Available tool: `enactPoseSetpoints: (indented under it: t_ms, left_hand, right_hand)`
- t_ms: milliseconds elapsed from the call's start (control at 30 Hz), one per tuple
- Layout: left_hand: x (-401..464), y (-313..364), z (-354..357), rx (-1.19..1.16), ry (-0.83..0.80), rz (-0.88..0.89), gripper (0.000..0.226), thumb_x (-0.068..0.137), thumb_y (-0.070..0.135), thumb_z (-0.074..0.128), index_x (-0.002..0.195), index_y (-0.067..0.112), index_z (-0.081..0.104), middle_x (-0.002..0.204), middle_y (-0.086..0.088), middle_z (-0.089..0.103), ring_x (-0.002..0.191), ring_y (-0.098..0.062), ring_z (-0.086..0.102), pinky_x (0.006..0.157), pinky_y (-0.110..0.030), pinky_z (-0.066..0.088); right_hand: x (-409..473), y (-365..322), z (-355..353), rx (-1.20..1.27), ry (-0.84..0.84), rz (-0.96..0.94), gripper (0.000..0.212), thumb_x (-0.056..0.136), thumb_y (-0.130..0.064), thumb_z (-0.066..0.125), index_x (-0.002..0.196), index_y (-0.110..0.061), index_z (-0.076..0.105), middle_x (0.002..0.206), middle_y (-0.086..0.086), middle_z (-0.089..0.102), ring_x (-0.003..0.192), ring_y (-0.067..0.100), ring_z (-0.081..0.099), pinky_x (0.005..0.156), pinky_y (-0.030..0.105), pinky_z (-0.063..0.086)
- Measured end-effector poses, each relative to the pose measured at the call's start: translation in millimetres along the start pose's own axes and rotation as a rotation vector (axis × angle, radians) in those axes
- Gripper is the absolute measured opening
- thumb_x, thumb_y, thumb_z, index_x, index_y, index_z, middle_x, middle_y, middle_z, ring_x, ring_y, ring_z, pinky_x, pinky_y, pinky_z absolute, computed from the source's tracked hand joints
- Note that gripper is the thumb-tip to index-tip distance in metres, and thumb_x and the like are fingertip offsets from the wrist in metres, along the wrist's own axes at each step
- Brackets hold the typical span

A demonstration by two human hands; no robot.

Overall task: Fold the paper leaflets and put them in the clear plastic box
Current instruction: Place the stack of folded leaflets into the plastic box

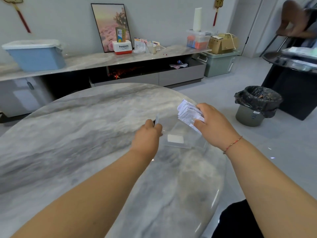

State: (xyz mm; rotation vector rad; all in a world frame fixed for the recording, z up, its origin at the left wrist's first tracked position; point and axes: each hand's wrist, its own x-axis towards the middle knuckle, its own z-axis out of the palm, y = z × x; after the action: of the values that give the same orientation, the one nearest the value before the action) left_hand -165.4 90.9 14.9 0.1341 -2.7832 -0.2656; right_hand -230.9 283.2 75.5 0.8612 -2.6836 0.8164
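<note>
- Two hands: the left hand (148,134) near centre and the right hand (214,124) at about 3 o'clock of it.
- One clear plastic box (184,137) on the desk (77,134), between the hands.
- One bundle of paper leaflets (188,112) in the right hand (sheets too blurred to count).
- One bin (255,107) with a black liner, at 3 o'clock.
- Three lidded storage tubs by the far wall: a blue tub (36,55) at 10 o'clock, a clear tub (198,39) and a green tub (220,64) at 1 o'clock.
- One framed picture (111,26) at 12 o'clock.
</note>
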Motion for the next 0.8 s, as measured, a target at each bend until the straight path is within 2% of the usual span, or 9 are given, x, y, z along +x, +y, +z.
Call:
enactPoseSetpoints:
  t_ms: [100, 200, 333, 433, 633, 800]
  left_hand:
    - [-43.6, -22.3, -12.6, -0.005, 0.092, -0.006, 0.01, 0.083, 0.004, 0.065, 0.091, 0.006, 0.061, 0.089, -0.009, 0.053, 0.064, -0.026, 0.052, 0.048, -0.03, 0.039]
    - [-93.0, -39.8, -27.0, 0.018, 0.111, -0.037, 0.018, 0.071, 0.003, 0.075, 0.08, 0.01, 0.061, 0.077, -0.005, 0.052, 0.054, -0.022, 0.048, 0.041, -0.027, 0.039]
    - [-151.4, -52.6, -43.7, 0.016, 0.158, -0.117, 0.023, 0.063, 0.006, 0.083, 0.069, 0.013, 0.061, 0.067, -0.001, 0.05, 0.043, -0.021, 0.046, 0.033, -0.026, 0.037]
    - [-184.9, -63.9, -51.2, 0.003, 0.196, -0.165, 0.02, 0.066, 0.009, 0.082, 0.068, 0.013, 0.062, 0.065, -0.002, 0.049, 0.041, -0.021, 0.046, 0.033, -0.027, 0.04]
    - [-220.0, -72.1, -58.2, -0.013, 0.238, -0.237, 0.019, 0.063, 0.012, 0.084, 0.068, 0.016, 0.067, 0.063, -0.001, 0.05, 0.038, -0.018, 0.045, 0.031, -0.024, 0.038]
    - [-229.5, -77.2, -53.2, -0.006, 0.264, -0.265, 0.007, 0.07, 0.025, 0.066, 0.068, 0.018, 0.067, 0.062, 0.0, 0.05, 0.038, -0.019, 0.046, 0.029, -0.027, 0.04]
  right_hand:
    - [-2.2, -19.2, 2.6, 0.011, -0.035, -0.056, 0.011, 0.087, -0.02, 0.053, 0.096, -0.014, 0.05, 0.088, -0.002, 0.053, 0.081, 0.023, 0.049, 0.069, 0.033, 0.043]
    - [-7.4, -53.1, 11.6, 0.055, -0.147, -0.135, 0.011, 0.084, -0.021, 0.058, 0.087, -0.018, 0.048, 0.073, -0.008, 0.046, 0.067, 0.015, 0.043, 0.054, 0.017, 0.031]
    - [-15.5, -98.3, 35.9, 0.069, -0.329, -0.284, 0.012, 0.077, -0.02, 0.062, 0.088, -0.018, 0.057, 0.076, -0.004, 0.057, 0.069, 0.016, 0.05, 0.059, 0.026, 0.036]
    - [-19.6, -129.1, 61.0, -0.007, -0.449, -0.397, 0.017, 0.074, -0.021, 0.063, 0.091, -0.02, 0.062, 0.082, -0.003, 0.063, 0.076, 0.019, 0.055, 0.065, 0.031, 0.042]
    - [-28.0, -170.5, 111.3, -0.238, -0.658, -0.516, 0.019, 0.073, -0.024, 0.062, 0.092, -0.023, 0.064, 0.087, -0.002, 0.066, 0.078, 0.022, 0.057, 0.064, 0.03, 0.045]
    - [-32.3, -184.4, 137.2, -0.392, -0.81, -0.54, 0.022, 0.079, -0.021, 0.062, 0.101, -0.021, 0.061, 0.092, 0.0, 0.063, 0.077, 0.02, 0.053, 0.055, 0.024, 0.037]
